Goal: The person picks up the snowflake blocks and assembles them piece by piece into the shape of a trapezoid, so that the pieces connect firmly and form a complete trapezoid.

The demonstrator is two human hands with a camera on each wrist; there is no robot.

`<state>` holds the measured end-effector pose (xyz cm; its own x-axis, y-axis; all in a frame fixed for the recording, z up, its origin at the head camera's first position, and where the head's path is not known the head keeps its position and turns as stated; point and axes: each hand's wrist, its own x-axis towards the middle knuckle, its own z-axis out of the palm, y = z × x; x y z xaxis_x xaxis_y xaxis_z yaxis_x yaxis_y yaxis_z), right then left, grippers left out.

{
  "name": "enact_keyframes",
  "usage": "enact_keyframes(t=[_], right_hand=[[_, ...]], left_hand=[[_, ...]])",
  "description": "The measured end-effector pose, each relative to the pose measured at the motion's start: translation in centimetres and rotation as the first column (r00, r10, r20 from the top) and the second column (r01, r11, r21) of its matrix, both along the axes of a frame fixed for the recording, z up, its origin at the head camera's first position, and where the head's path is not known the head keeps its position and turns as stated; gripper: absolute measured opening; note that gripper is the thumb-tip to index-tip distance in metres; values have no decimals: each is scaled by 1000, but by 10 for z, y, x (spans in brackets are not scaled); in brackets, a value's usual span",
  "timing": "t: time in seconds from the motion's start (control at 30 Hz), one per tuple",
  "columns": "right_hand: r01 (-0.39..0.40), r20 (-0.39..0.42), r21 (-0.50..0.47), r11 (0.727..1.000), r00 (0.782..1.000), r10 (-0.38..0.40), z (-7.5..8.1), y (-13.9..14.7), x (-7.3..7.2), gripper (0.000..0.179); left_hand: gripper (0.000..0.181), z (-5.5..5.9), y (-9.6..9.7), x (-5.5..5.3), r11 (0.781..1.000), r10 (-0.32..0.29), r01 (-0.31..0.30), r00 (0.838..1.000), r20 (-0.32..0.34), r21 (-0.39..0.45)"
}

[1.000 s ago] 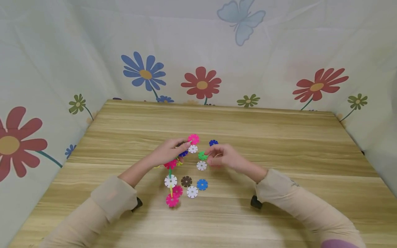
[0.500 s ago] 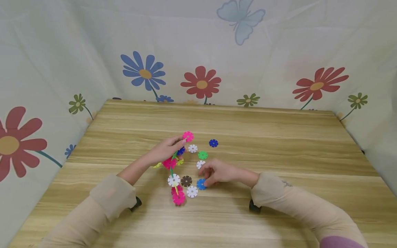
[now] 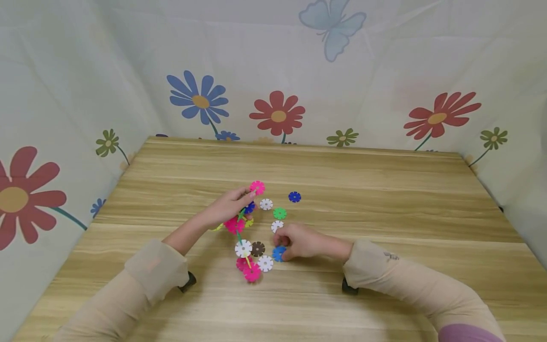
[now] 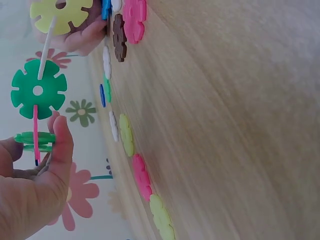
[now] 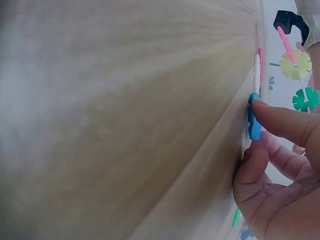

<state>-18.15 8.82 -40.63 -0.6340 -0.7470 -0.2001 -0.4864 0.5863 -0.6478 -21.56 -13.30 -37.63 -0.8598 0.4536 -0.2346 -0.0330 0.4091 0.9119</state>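
My left hand (image 3: 231,207) holds up a chain of slotted plastic snowflake discs, joined at right angles. Pink (image 3: 257,188), dark blue and green discs sit by its fingers, and a pink disc (image 3: 234,225), a white disc (image 3: 243,248) and another pink disc (image 3: 252,272) hang lower. In the left wrist view the fingers pinch green discs (image 4: 37,139), with a green disc (image 4: 38,89) and a yellow disc (image 4: 61,15) linked beyond. My right hand (image 3: 301,241) pinches a light blue disc (image 5: 254,117) by its edge at the tabletop, thumb on one side and fingertips on the other.
Loose discs lie on the wooden table (image 3: 384,204): dark blue (image 3: 294,196), green (image 3: 279,213), brown (image 3: 258,249), several white ones such as a near one (image 3: 265,263), plus pink and yellow. A flower-printed cloth (image 3: 367,71) surrounds the table's back and sides.
My right hand has moved from beside the green disc toward me to the light blue disc and taken hold of it. The left hand shifted slightly left; the chain's lower end swung right.
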Motion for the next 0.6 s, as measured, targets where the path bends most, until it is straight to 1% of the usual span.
enact_keyframes(t=[0.07,0.17,0.2,0.27,0.33,0.43,0.53,0.6], right_hand=[[18,-1,0,1000,1000,-18,0,0,0,22],[46,28,-25,999,999,-46,1,2,1,22],[57,47,-35,998,997,-56,1,3,0,22],[92,111,-66,994,990,-84,1,6,0,21],[128,189,-96,987,976,-108,0,9,-1,20],[181,305,-139,974,943,-132,-2,15,-3,19],[210,365,-170,963,921,-136,-3,21,-6,16],[229,378,-188,955,914,-144,-2,25,-8,15]], left_hand=[[48,0,0,0,1000,-1,1,1000,15,12],[48,1,0,0,1000,-4,3,1000,24,21],[49,1,1,0,1000,-2,1,1000,23,21],[49,2,1,1,1000,6,-7,1000,20,16],[50,3,2,2,1000,16,-16,1000,9,0],[49,3,5,4,999,38,-38,999,-5,-29],[47,4,7,5,998,51,-51,999,-9,-35],[45,3,7,6,998,53,-53,999,-7,-22]])
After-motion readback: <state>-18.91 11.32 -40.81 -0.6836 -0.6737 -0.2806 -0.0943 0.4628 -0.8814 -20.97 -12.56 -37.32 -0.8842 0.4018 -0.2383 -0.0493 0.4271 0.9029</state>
